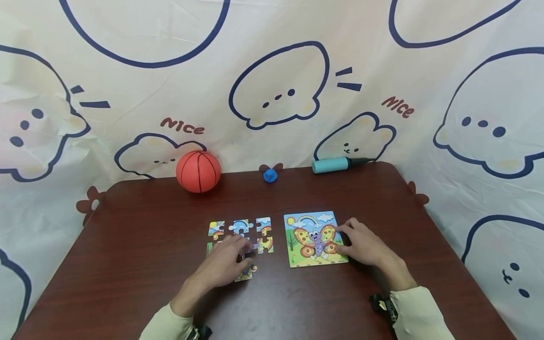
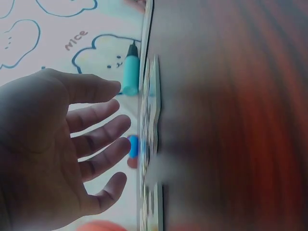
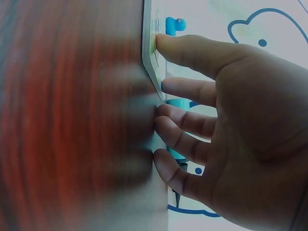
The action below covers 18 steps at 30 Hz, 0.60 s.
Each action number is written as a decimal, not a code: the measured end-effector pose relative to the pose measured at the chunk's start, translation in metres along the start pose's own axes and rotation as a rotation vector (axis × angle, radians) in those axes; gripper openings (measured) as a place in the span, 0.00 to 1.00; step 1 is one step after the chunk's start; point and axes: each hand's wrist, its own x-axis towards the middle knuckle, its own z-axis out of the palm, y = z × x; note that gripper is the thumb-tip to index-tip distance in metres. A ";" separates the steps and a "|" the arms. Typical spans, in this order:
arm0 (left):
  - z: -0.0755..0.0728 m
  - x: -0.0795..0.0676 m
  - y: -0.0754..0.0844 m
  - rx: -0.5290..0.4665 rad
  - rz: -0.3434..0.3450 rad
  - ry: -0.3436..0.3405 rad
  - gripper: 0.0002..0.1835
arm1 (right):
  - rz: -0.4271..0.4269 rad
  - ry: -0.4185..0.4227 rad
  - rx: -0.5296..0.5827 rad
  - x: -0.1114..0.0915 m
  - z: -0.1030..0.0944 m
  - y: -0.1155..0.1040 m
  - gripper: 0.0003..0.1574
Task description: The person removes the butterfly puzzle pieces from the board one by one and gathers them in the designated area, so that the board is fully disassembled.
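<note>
Jigsaw pieces [image 1: 263, 225] lie apart in loose rows on the table, part of them hidden under my left hand [image 1: 225, 260]. That hand hovers just over them with its fingers loosely bent; the left wrist view shows nothing held in it. To the right lies a square butterfly picture board [image 1: 312, 236]. At its right edge is my right hand [image 1: 367, 243], fingers spread. In the right wrist view the thumb [image 3: 168, 45] rests on top of the board [image 3: 150, 48], the forefinger touches near its corner, and the other fingertips reach the table.
On the dark wooden table [image 1: 148, 264], a red basketball [image 1: 198, 171] sits at the back left, a small blue object [image 1: 269, 175] at the back middle and a teal pump [image 1: 331, 165] at the back right. A printed curtain [image 1: 255, 151] hangs behind.
</note>
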 end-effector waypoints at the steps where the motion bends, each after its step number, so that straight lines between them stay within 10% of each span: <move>1: 0.001 0.001 0.003 -0.006 0.013 0.000 0.12 | -0.001 0.000 -0.002 0.000 0.000 0.000 0.36; 18: 0.027 0.032 0.057 0.052 0.174 -0.066 0.13 | -0.023 -0.003 0.031 -0.001 0.000 0.002 0.33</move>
